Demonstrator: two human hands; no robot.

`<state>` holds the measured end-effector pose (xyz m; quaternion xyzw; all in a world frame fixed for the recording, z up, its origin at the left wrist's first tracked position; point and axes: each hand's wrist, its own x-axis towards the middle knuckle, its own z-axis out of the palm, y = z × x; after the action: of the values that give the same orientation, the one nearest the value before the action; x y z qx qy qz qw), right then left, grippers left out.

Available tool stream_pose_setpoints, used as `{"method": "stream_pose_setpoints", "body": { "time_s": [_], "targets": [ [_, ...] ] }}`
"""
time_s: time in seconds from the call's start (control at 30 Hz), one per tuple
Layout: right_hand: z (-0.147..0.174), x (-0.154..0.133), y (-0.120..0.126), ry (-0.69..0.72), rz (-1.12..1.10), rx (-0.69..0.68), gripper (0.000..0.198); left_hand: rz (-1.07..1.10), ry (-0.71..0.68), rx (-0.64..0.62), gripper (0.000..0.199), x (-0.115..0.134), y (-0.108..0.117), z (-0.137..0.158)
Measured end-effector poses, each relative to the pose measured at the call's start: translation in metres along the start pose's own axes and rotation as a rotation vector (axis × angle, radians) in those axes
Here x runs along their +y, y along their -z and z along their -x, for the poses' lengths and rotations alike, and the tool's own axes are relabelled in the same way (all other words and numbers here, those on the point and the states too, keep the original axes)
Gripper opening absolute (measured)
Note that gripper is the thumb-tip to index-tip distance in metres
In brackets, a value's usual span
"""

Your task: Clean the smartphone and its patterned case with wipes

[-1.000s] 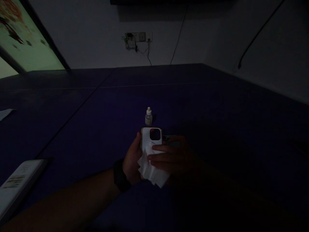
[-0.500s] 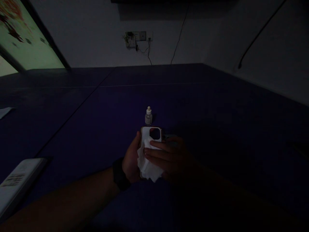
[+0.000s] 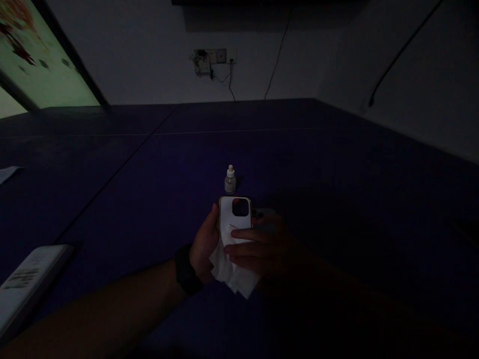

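My left hand (image 3: 204, 247), with a dark watch (image 3: 187, 269) on its wrist, is closed around the edge of a white phone case (image 3: 226, 212). The case has a gold-coloured rim and a large camera cutout at its top. Against the lower part of its back, the fingers of my right hand (image 3: 258, 247) hold a crumpled white tissue (image 3: 232, 274). Partly hidden behind the right hand, a phone (image 3: 266, 213) lies on the dark blue surface, its camera lenses showing. Just beyond the case stands a small dropper bottle (image 3: 230, 183) with a white cap.
At the left front lies a white box (image 3: 32, 274) with dark print. A sheet of paper (image 3: 8, 173) is at the far left. Wall sockets (image 3: 215, 57) with cables are beyond the dark blue tabletop (image 3: 168, 174). The room is dim.
My right hand and the tissue have slid down the back of the phone case, baring more of its upper part. The phone's lenses show more. My left hand stays put.
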<state>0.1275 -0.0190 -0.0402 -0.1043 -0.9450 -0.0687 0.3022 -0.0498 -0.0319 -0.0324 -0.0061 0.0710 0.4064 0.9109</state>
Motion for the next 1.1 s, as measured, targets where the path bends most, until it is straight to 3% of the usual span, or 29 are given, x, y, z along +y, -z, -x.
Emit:
{"method": "stream_pose_setpoints", "body": {
  "time_s": [0.13, 0.3, 0.4, 0.5, 0.67, 0.8, 0.9, 1.0, 1.1],
  "targets": [
    [0.002, 0.001, 0.002, -0.162, 0.029, -0.032, 0.038, -0.031, -0.030, 0.117, 0.051, 0.004, 0.001, 0.002],
    [0.001, 0.001, -0.004, 0.008, -0.005, -0.020, 0.033, -0.026, -0.007, -0.047, 0.053, -0.001, -0.001, -0.001],
    [0.001, 0.001, 0.000, -0.080, -0.004, 0.021, 0.039, -0.024, -0.015, 0.026, 0.053, 0.002, 0.001, -0.001],
    [-0.001, 0.000, 0.002, -0.168, 0.099, -0.024, 0.039, 0.030, -0.016, 0.120, 0.057, 0.007, 0.005, 0.002],
    [0.002, 0.002, 0.002, -0.043, 0.091, -0.045, 0.033, 0.064, 0.002, 0.068, 0.051, 0.007, 0.004, 0.005],
    [0.005, 0.002, 0.002, -0.144, 0.080, -0.027, 0.038, -0.027, -0.061, 0.132, 0.050, 0.004, 0.000, 0.003],
    [0.006, 0.001, -0.003, -0.112, 0.096, -0.111, 0.036, -0.061, -0.092, 0.044, 0.046, 0.000, 0.000, -0.002],
    [0.008, 0.003, -0.005, -0.004, 0.044, -0.073, 0.033, -0.118, -0.124, -0.044, 0.047, -0.004, 0.000, -0.006],
    [0.008, 0.006, -0.001, -0.058, 0.016, -0.015, 0.035, -0.103, -0.093, 0.031, 0.045, -0.002, -0.002, -0.003]
  ]
}}
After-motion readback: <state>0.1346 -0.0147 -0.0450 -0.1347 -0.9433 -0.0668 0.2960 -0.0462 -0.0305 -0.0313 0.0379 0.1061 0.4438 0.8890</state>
